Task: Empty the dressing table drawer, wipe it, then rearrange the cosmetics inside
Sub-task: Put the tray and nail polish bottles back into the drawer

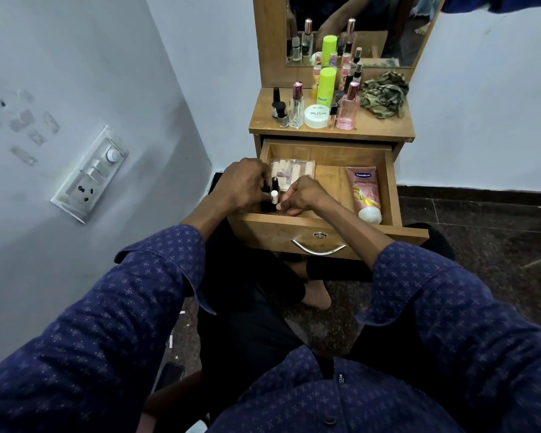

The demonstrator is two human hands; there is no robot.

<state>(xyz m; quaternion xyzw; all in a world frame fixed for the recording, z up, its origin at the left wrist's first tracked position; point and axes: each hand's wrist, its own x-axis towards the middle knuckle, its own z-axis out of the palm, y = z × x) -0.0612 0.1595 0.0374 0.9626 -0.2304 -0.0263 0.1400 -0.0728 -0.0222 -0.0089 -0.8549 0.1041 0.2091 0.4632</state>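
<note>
The wooden drawer (331, 153) of the dressing table is pulled open. Inside lie a clear box of pale sticks (291, 170) at the back left and a pink lotion tube (365, 192) on the right. In the front left corner stand small black and white-capped bottles (274, 191). My left hand (242, 185) is closed around those bottles. My right hand (303, 195) rests beside them, fingers curled and touching the white-capped one. What each finger grips is partly hidden.
On the tabletop (381, 125) stand perfume bottles, a neon-green can (326, 86), a nail polish remover jar (316, 115), nail polishes and a crumpled camouflage cloth (384, 93). A mirror (388, 26) rises behind. A switchboard (89, 175) is on the left wall. A phone lies on the floor.
</note>
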